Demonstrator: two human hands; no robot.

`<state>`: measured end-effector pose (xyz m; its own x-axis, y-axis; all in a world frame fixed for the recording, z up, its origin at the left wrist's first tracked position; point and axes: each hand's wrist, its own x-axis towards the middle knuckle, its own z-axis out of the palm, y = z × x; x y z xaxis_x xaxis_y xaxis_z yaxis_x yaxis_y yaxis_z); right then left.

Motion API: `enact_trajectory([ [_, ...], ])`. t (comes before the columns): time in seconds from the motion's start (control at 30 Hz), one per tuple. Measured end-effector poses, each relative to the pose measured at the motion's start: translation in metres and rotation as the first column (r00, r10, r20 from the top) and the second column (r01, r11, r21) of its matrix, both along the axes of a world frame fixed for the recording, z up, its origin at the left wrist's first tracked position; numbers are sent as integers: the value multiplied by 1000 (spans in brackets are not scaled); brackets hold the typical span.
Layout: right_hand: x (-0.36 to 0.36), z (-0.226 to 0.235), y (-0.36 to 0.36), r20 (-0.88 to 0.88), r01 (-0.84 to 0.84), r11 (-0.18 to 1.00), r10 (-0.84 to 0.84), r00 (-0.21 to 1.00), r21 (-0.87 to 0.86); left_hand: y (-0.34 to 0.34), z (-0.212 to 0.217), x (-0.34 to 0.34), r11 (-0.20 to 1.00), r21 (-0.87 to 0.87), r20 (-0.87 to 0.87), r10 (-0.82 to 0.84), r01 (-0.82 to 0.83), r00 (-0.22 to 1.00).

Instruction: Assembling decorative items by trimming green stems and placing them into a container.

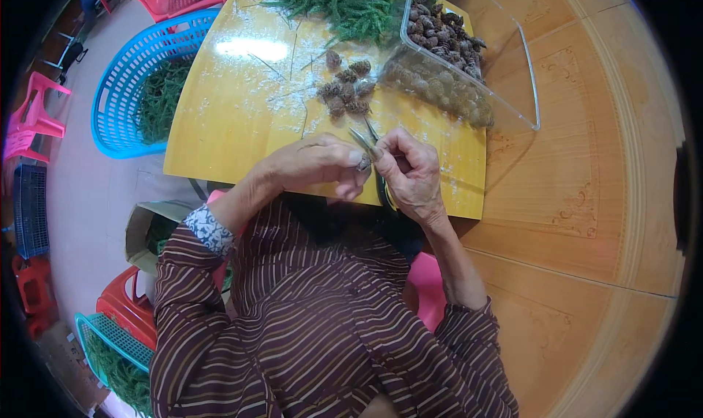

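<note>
Close to the table's near edge, my left hand (315,163) pinches a small grey-brown piece (364,164), possibly a pine cone, between thumb and fingers. My right hand (414,172) is closed right beside it, its thumb and forefinger pressed together; what they hold is hidden. Metal blades of what look like scissors (364,141) point away from me at the right thumb. A black handle (384,191) shows below, against the table edge; whether my right hand grips this tool is unclear. Just beyond my hands lies a small heap of brown pine cones (347,92).
A clear plastic bin (529,74) of pine cones stands at the far right of the yellow table (212,136). Green artificial sprigs (340,4) are piled at the back. A blue basket (110,110) with greenery is left, above a cardboard box (139,235) and a red stool (126,308).
</note>
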<state>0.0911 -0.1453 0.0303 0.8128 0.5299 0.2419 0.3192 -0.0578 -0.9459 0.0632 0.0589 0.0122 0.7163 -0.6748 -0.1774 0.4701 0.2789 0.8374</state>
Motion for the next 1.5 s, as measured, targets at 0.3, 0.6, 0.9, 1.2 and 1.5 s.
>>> enact_trajectory([
  [0.3, 6, -1, -9, -61, -171, 982, 176, 983, 80, -3, 7, -4, 998, -33, 47, 46, -44, 998],
  [0.6, 13, 0, -5, 22, -206, 973, 205, 978, 107, -4, 7, -4, 994, -89, 2, 69, -68, 998],
  [0.9, 14, -8, -3, -123, -137, 988, 145, 982, 72, -4, 7, -2, 994, -2, 57, 108, -108, 993],
  [1.2, -5, -4, 3, -206, 86, 988, -59, 977, 127, -22, 13, -16, 838, 305, 667, 151, -452, 729],
  [1.5, 2, -25, 2, -152, 62, 993, -46, 987, 105, -17, 17, -10, 793, 331, 503, 310, -512, 806],
])
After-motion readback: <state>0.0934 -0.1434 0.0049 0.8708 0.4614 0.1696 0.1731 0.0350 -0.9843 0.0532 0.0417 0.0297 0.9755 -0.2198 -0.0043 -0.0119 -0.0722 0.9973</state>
